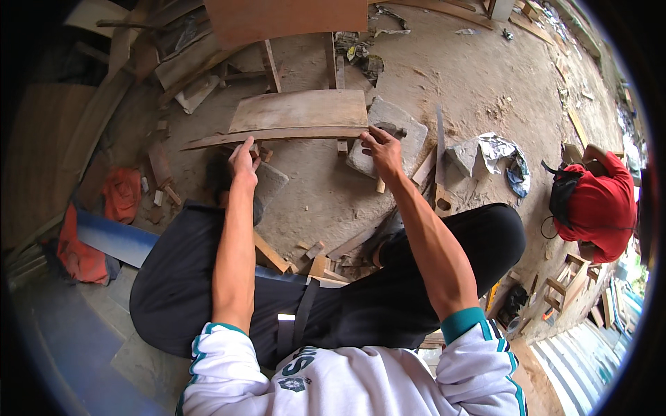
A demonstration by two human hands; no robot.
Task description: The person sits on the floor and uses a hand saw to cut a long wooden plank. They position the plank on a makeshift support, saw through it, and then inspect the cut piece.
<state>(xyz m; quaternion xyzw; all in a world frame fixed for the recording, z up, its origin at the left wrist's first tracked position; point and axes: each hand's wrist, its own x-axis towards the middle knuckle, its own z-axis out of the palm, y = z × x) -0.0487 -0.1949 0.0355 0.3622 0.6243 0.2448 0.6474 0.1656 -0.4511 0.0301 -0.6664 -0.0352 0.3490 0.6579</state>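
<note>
The left hand (243,164) is gripping a wood strip (305,134) left of its middle; the right hand (383,150) is pinching its right end, along a board's (298,111) near edge. They are seemingly aligning it, steadiness likely being needed next.

The board (302,111) looks like smooth, matt wood to me; along its near edge, a grainy wooden strip (305,134); to its right, a rough stony slab (414,132) and a thin metal blade (440,142).
</note>
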